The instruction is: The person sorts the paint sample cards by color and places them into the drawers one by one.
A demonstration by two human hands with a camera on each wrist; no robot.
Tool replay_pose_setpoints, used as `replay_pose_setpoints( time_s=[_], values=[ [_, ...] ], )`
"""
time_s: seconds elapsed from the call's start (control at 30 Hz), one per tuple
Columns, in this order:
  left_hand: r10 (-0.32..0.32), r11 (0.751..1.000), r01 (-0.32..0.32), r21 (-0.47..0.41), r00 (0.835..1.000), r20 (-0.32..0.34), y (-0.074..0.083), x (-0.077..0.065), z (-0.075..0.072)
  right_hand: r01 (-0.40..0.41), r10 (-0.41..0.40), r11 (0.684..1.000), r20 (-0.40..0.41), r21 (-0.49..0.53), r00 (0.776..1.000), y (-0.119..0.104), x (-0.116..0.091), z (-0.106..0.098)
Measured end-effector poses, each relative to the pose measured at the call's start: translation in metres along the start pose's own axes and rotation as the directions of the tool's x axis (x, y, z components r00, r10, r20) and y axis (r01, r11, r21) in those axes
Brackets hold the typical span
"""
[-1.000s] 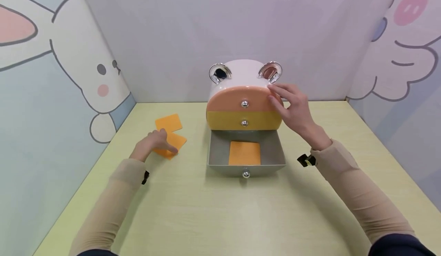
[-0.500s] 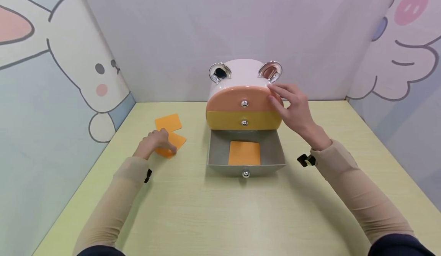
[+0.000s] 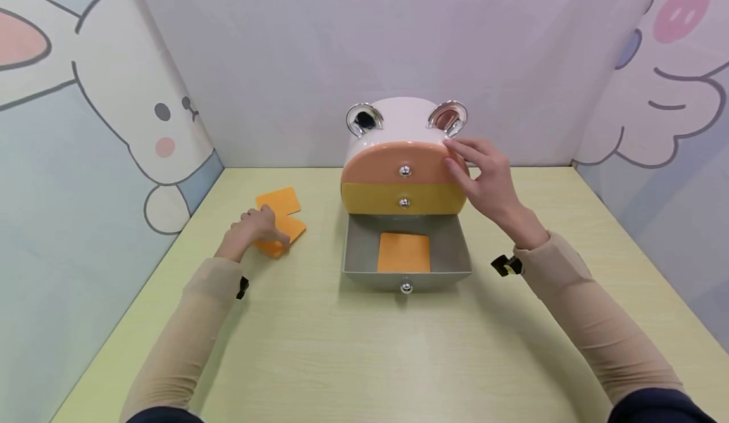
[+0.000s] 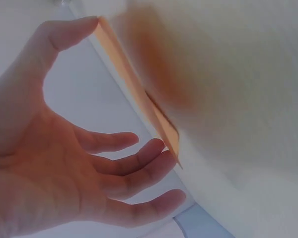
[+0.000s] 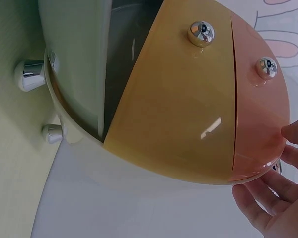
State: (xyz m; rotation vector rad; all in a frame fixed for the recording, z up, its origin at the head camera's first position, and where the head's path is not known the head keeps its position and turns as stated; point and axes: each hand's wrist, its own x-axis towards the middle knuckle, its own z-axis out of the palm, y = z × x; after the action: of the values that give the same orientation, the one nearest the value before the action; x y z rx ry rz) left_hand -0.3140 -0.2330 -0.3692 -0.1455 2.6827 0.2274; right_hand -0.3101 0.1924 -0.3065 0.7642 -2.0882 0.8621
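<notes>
My left hand (image 3: 255, 230) pinches a thin orange card (image 3: 292, 227) on the left of the table, thumb at one edge and fingertips at the opposite edge. In the left wrist view the card (image 4: 134, 89) stands edge-on between thumb and fingers, above a blurred orange patch. Behind it lies a second orange card (image 3: 280, 201). My right hand (image 3: 490, 179) holds the upper right corner of a small animal-shaped drawer box (image 3: 403, 119), thumb on the peach front and other fingers round the edge. Its grey bottom drawer (image 3: 364, 246) is pulled out, with an orange card (image 3: 404, 252) lying inside.
The peach top drawer (image 3: 376, 166) and yellow middle drawer (image 3: 370, 199) are closed, each with a round silver knob. Two shiny ears stick up from the box. Pale wood table (image 3: 364, 353) extends in front; walls with cartoon drawings (image 3: 171, 125) stand behind and at both sides.
My left thumb has drawn in toward the fingers, and the front orange card has shifted slightly back and left with a raised edge. My right hand and the drawer box stay as they were.
</notes>
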Motion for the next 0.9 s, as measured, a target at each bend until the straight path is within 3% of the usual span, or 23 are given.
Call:
replay_pose_setpoints(
  time_s=[0.27, 0.47, 0.57, 0.7, 0.9],
  values=[
    [0.101, 0.995, -0.102, -0.021, 0.995, -0.013, 0.000, -0.009, -0.011, -0.007, 0.007, 1.000, 0.004, -0.005, 1.000, 0.000, 0.000, 0.000],
    [0.204, 0.978, -0.206, -0.036, 0.978, -0.041, 0.010, -0.025, -0.018, -0.015, 0.015, 1.000, 0.008, -0.006, 1.000, -0.001, 0.000, -0.001],
    [0.270, 0.961, -0.273, -0.045, 0.961, -0.060, 0.018, -0.037, -0.021, -0.010, 0.010, 1.000, 0.003, -0.001, 1.000, -0.001, 0.000, -0.001],
    [0.369, 0.925, -0.375, -0.059, 0.925, -0.086, 0.026, -0.052, -0.021, -0.008, 0.008, 1.000, -0.003, 0.000, 1.000, -0.002, 0.000, -0.001],
    [0.462, 0.881, -0.470, -0.056, 0.879, -0.118, 0.037, -0.072, -0.022, -0.009, 0.009, 1.000, -0.001, 0.003, 1.000, -0.003, 0.000, -0.002]
  ],
)
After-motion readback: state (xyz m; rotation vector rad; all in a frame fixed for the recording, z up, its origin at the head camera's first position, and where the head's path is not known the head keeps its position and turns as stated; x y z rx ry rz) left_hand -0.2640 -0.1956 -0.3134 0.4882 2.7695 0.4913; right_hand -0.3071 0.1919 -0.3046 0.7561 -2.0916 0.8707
